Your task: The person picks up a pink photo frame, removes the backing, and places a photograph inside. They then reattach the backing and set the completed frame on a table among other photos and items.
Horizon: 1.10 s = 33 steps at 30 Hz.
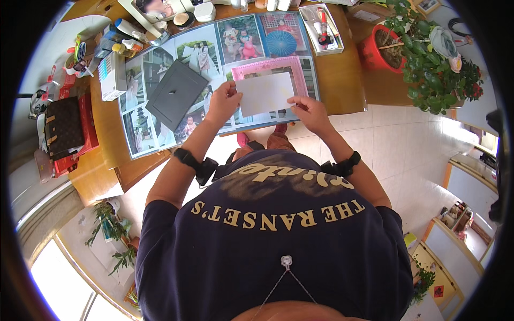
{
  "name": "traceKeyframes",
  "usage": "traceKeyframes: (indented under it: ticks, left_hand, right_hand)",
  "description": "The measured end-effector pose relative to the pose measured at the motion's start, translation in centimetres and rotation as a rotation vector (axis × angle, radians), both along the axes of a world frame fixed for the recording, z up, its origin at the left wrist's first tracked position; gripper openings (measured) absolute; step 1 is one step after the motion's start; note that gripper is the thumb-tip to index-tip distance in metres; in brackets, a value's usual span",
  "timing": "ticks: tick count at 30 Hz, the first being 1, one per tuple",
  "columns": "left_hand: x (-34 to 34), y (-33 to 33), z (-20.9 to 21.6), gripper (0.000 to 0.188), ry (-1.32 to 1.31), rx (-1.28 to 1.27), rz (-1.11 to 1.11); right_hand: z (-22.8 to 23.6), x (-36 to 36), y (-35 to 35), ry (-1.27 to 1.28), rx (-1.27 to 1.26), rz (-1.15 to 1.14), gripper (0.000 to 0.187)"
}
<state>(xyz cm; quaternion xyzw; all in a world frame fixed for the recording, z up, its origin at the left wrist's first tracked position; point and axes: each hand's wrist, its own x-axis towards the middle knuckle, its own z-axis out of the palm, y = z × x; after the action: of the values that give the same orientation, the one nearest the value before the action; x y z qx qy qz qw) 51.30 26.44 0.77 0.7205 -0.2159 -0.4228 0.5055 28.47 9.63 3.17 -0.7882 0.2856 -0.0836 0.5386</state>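
White sheet (264, 93) over pink frame (298, 74)

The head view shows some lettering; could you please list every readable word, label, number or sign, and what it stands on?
Navy shirt: large cream lettering, upside down, readable but not copied out here.
White sheet: no readable text.
White-and-blue box: any print too small to read.
Red square sign: mark too small to read.

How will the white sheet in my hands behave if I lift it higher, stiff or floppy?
The white sheet looks light: the left hand and right hand hold it only by its edges. It's probably fairly stiff, spanning between them without obvious sag. Looking thin, it might bend if squeezed.
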Motion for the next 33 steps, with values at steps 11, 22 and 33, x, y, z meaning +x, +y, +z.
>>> traceKeyframes:
  ticks: [11, 22, 33]
  left_hand:
    - [1.6, -3.5, 4.1, 0.036, 0.662, -0.311, 0.297]
    - [-0.7, -1.4, 1.9, 0.034, 0.594, -0.235, 0.301]
    - [-0.5, -2.0, -0.9, 0.033, 0.044, -0.123, 0.126]
  right_hand:
    - [2.2, 2.1, -3.4, -0.232, -0.050, -0.264, 0.018]
    - [0.0, 2.8, -2.0, -0.190, 0.021, -0.207, 0.021]
    - [-0.3, 3.2, -2.9, -0.218, -0.176, -0.077, 0.022]
